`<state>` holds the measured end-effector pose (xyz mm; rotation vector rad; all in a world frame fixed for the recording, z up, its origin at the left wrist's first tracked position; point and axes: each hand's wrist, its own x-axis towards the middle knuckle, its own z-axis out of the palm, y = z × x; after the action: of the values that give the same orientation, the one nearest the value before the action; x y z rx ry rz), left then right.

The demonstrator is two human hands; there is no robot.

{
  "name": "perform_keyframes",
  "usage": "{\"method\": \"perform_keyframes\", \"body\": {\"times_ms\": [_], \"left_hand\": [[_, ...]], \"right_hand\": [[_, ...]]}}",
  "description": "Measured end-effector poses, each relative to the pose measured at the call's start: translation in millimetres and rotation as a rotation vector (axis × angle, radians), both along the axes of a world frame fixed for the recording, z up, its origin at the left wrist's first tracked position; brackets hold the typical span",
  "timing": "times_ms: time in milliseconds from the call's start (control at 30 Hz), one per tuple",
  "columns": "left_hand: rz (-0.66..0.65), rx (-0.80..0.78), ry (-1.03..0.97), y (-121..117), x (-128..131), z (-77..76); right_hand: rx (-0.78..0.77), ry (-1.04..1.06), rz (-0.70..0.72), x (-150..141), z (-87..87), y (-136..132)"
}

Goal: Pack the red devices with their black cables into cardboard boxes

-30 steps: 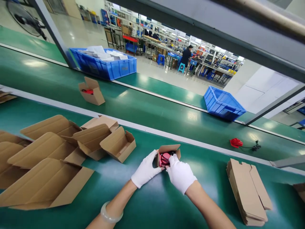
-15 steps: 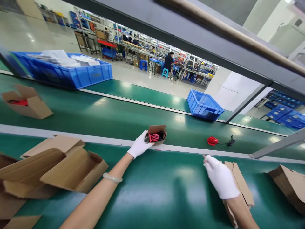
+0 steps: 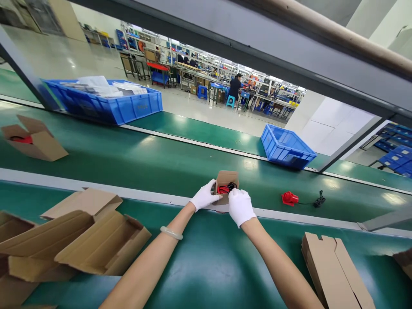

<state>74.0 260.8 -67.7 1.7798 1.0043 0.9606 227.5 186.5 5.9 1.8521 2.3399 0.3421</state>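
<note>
A small open cardboard box stands at the near edge of the conveyor, its flap raised. Inside it lie a red device and a bundled black cable. My left hand, in a white glove, grips the box by its left side. At the right side of the opening is my gloved right hand, its fingers curled in by the cable. What those fingertips pinch, if anything, is hidden. Farther right on the belt lies another red device with a black cable and plug.
Several open cardboard boxes crowd the near left, and flat folded cartons are stacked near right. Another box with a red item stands far left. Beyond sit a blue crate of papers and another blue crate. A metal beam crosses overhead.
My right hand has moved left from beside the folded cartons to the box opening. The box, still in my left hand, is turned more toward me. The view has shifted slightly.
</note>
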Motion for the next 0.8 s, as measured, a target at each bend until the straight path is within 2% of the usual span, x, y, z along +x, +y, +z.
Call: {"method": "perform_keyframes", "body": {"times_ms": [100,233,433,567,800], "left_hand": [[-0.033,-0.017,-0.017,0.4,-2.4,0.2],[-0.052,-0.025,-0.033,-2.1,-2.4,0.8],[-0.046,-0.046,-0.039,-1.7,-0.9,0.0],[-0.045,-0.044,-0.031,-2.4,-1.7,-0.3],[-0.034,-0.038,0.001,0.2,-5.0,0.1]], "right_hand": [[-0.014,-0.035,0.046,-2.5,7.3,8.2],[-0.039,-0.057,0.041,-3.3,17.9,23.0],[-0.197,-0.066,0.043,-6.0,24.6,42.3],[-0.234,-0.082,0.066,-9.5,29.9,40.1],[-0.265,-0.111,0.202,-11.2,36.1,33.9]]}}
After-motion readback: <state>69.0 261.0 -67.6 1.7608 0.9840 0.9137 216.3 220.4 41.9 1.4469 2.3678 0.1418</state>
